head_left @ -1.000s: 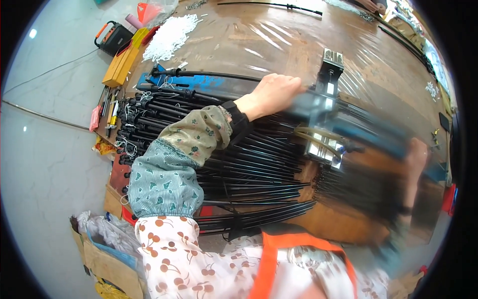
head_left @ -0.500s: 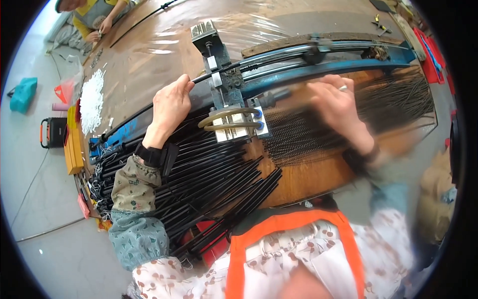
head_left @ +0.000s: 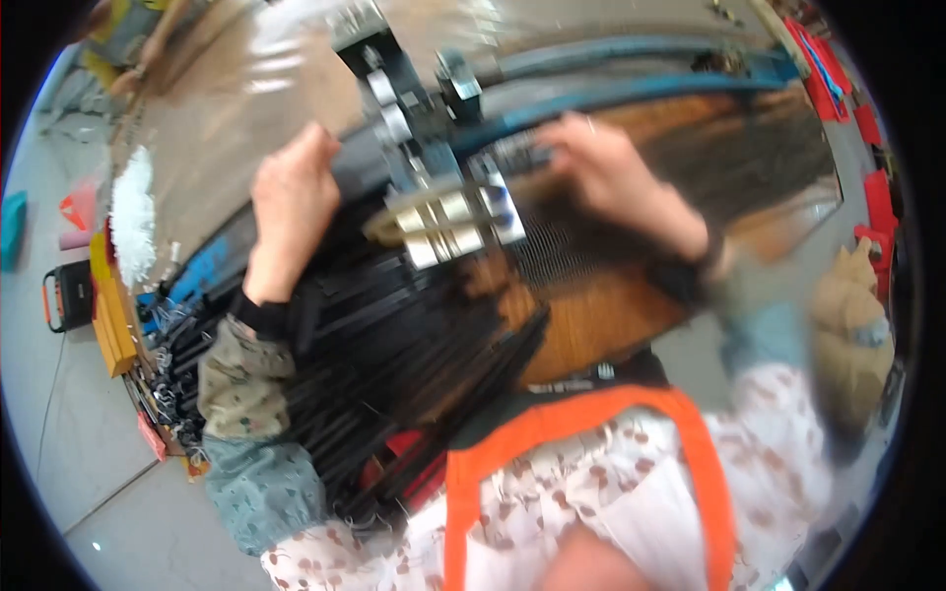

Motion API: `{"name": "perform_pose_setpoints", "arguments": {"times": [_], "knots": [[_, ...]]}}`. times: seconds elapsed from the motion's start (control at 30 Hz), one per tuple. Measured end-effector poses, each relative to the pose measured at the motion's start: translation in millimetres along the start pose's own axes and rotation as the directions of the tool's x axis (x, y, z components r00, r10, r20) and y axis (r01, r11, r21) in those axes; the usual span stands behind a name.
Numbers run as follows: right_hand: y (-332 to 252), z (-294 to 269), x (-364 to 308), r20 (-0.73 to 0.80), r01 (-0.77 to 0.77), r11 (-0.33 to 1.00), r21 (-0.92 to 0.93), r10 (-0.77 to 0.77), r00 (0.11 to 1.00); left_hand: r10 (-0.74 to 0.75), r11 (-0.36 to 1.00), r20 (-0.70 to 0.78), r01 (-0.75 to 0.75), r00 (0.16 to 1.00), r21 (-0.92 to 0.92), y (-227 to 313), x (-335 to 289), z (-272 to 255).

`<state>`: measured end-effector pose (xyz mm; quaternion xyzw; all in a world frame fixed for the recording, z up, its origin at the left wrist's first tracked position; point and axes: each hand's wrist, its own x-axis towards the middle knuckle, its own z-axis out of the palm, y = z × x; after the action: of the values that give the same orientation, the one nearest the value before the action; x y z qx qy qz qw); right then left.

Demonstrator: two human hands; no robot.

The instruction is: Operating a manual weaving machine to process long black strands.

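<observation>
The picture is smeared by motion. My left hand [head_left: 294,202] is closed, with a black rod running from it toward the machine; its outline is blurred. In the middle stands a clamp-like metal machine [head_left: 399,98] with bright metal blocks [head_left: 448,234] and curved brownish hoses [head_left: 394,222] at its near end. To the right of those blocks hovers my right hand [head_left: 611,167], fingers bent toward a dark cylindrical fitting [head_left: 512,156]. Whether the fingers touch it cannot be made out.
Many black rods [head_left: 394,364] lie below the machine, and fine dark strands [head_left: 557,254] lie to the right. A blue rail [head_left: 631,101] extends rightward. White short pieces [head_left: 133,217] are piled at left. Another person's arm [head_left: 148,49] shows at the far left.
The view has shifted, so the table and machine sit further up and left. My right hand has moved left, nearer the fitting. The left hand stays closed beside the machine.
</observation>
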<state>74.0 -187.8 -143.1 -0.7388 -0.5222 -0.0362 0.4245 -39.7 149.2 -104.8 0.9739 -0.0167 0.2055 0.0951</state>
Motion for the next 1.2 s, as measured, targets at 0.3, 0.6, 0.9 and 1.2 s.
{"name": "perform_pose_setpoints", "arguments": {"times": [0.3, 0.6, 0.9, 1.2], "knots": [[-66.2, -13.4, -73.5, 0.436, 0.204, 0.892, -0.403, -0.009, 0.9, 0.238, 0.953, 0.03, -0.239, 0.971, 0.188, -44.7, 37.9, 21.0], [-74.5, 17.0, -70.7, 0.426, 0.162, 0.961, -0.224, -0.053, 0.903, 0.152, 0.737, -0.065, -0.07, 0.986, 0.672, -36.5, -33.1, -52.1], [-71.1, 26.5, -47.7, 0.491, -0.052, 0.99, -0.133, 0.111, 0.864, -0.232, 0.966, 0.299, 0.182, 0.926, 0.185, 140.9, -197.4, -29.9], [-95.2, 23.4, -41.7, 0.309, 0.158, 0.893, -0.421, -0.023, 0.951, -0.206, 0.955, 0.272, 0.254, 0.94, -0.154, 149.3, -204.3, -30.6]]}}
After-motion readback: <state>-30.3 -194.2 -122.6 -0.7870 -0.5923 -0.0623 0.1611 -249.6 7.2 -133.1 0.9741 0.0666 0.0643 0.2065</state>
